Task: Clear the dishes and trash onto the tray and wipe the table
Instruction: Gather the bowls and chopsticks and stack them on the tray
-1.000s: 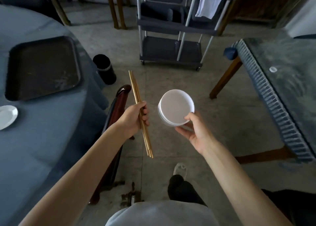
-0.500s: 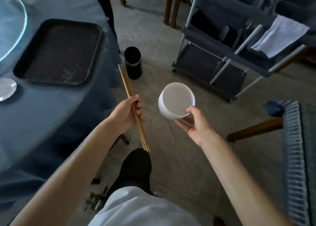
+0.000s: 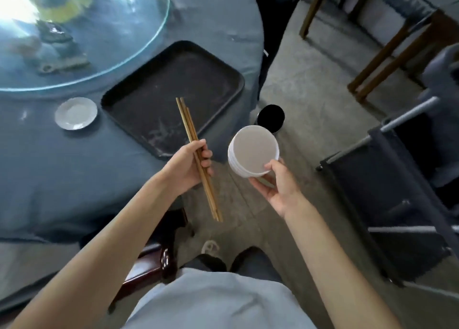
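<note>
Left hand [image 3: 188, 165] grips chopsticks [image 3: 198, 159] nearest the tray [image 3: 223, 85], up-left; right hand [image 3: 278, 184] grasps stacked bowls [image 3: 252, 152].

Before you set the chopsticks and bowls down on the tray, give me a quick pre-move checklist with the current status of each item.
1. Left hand has a grip on the chopsticks: ok, fingers wrapped round the bundle mid-length.
2. Right hand has a grip on the stack of white bowls: ok, held at the near rim and underneath.
3. Black tray free to receive: ok, nothing lies in it.
4. Path to the tray: ok, the chopstick tips already overlap its near edge.
5. Small white plate cleared: not ok, it sits on the tablecloth left of the tray.
6. Bowls empty: cannot tell below the top one.
</note>
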